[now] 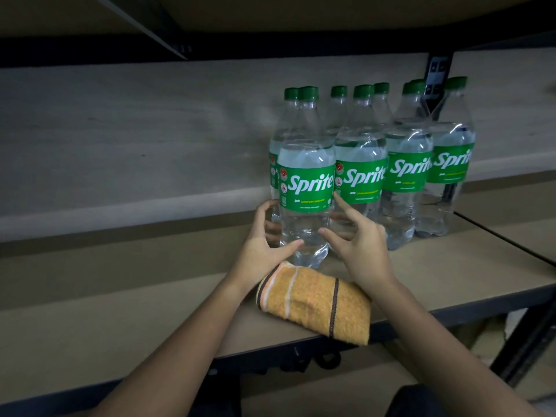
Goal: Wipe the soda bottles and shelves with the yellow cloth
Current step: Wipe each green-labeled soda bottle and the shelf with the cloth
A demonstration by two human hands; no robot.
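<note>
Clear soda bottles [305, 188] carried green caps [310, 93] and green labels [307, 188] with white lettering. At 6 o'clock from them, a yellow-orange cloth [316, 302] showed dark brown and pale stripes on a tan shelf [120, 296] edged in black.
</note>
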